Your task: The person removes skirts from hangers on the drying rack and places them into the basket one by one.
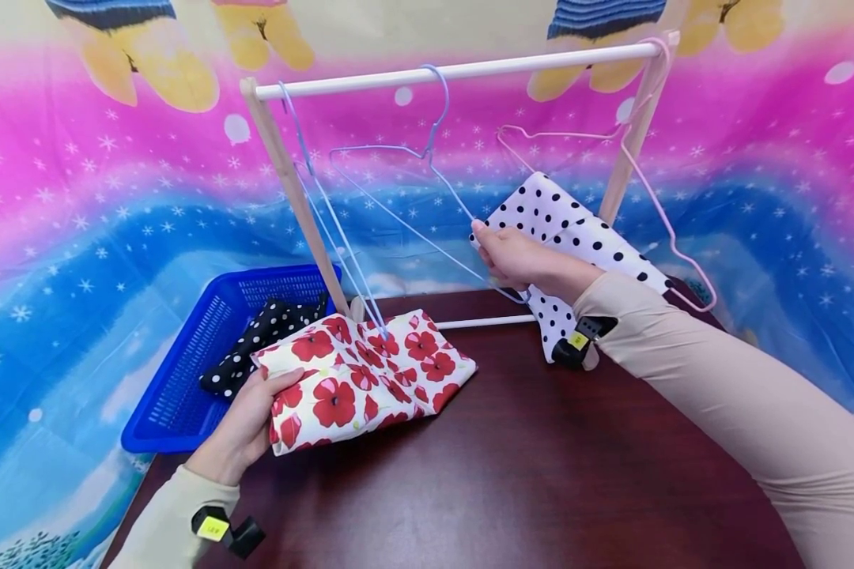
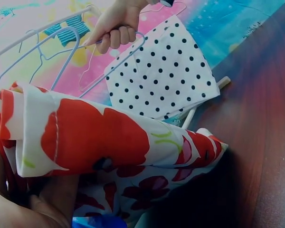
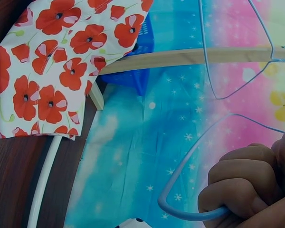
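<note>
Above the worktop (image 1: 541, 482): one poppy-print cloth (image 1: 370, 387) in the left hand (image 1: 251, 417), one blue hanger (image 1: 429, 150) in the right hand (image 1: 512, 257).
We list the hands as both grasping: the left pinches the cloth at its left end, thumb on top; the right has its fingers curled round the hanger's right end, the hook over a white rail (image 1: 498, 68). We count a second blue hanger (image 1: 333, 219) at the rail's left end, overlapping the poppies in the head view, contact uncertain; a pink hanger (image 1: 651, 192) at the right end, bearing a white cloth with black dots (image 1: 583, 233); and, at left, a blue basket (image 1: 178, 371) containing a black cloth with white dots (image 1: 266, 340).
</note>
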The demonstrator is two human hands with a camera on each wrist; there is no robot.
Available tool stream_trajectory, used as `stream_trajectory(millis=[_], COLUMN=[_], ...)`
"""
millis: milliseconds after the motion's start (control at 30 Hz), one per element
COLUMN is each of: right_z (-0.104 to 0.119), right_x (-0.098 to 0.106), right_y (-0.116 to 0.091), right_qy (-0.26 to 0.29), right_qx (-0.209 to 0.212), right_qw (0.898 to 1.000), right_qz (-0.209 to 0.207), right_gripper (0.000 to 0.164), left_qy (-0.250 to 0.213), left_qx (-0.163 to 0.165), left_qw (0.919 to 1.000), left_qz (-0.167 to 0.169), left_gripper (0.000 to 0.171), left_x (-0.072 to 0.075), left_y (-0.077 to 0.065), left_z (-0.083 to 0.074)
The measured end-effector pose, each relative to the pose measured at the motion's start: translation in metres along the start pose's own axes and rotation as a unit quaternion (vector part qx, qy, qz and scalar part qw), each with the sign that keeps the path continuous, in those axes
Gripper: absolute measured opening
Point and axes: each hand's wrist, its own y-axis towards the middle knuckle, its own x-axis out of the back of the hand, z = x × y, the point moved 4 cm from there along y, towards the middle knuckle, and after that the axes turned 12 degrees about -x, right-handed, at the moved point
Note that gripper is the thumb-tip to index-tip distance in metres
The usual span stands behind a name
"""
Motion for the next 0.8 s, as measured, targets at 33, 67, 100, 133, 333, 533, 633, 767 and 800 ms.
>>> stream_trajectory(millis=[33, 67, 100, 133, 333, 533, 633, 767, 800], right_z=[0.0, 0.0, 0.0, 0.0, 0.0, -0.001, -0.001, 0.0, 0.0], right_x=[0.0, 0.0, 0.0, 0.0, 0.0, 0.0, 0.001, 0.001, 0.0], right_y=[0.0, 0.0, 0.0, 0.0, 0.0, 0.001, 0.001, 0.0, 0.0], right_qy=[0.0, -0.001, -0.003, -0.003, -0.005, -0.004, -0.004, -0.002, -0.001], right_qx=[-0.002, -0.003, -0.002, -0.002, 0.002, -0.001, 0.0, 0.001, 0.001], right_qw=[1.0, 1.0, 1.0, 1.0, 1.0, 1.0, 1.0, 1.0, 1.0], right_qz=[0.0, 0.0, -0.001, 0.0, 0.001, -0.001, -0.003, -0.003, -0.003], right_gripper=[0.063, 0.063, 0.063, 0.063, 0.063, 0.063, 0.063, 0.063, 0.063], left_qy=[0.001, 0.001, 0.0, -0.002, -0.011, -0.004, 0.001, 0.001, 0.001], left_qx=[0.0, 0.001, 0.001, 0.0, -0.015, -0.011, -0.006, -0.004, -0.004], left_qw=[1.0, 1.0, 1.0, 1.0, 0.9998, 0.9999, 1.0, 1.0, 1.0], left_qz=[0.001, 0.0, 0.001, 0.001, 0.008, -0.001, -0.005, -0.004, -0.003], left_gripper=[0.069, 0.069, 0.068, 0.066, 0.052, 0.064, 0.073, 0.078, 0.079], left_x=[0.0, -0.001, -0.001, -0.001, -0.003, -0.003, -0.003, -0.005, -0.005], left_y=[0.0, 0.0, 0.0, 0.0, 0.0, -0.004, -0.005, -0.007, -0.008], left_z=[-0.001, -0.001, -0.002, -0.003, -0.01, -0.019, -0.024, -0.03, -0.031])
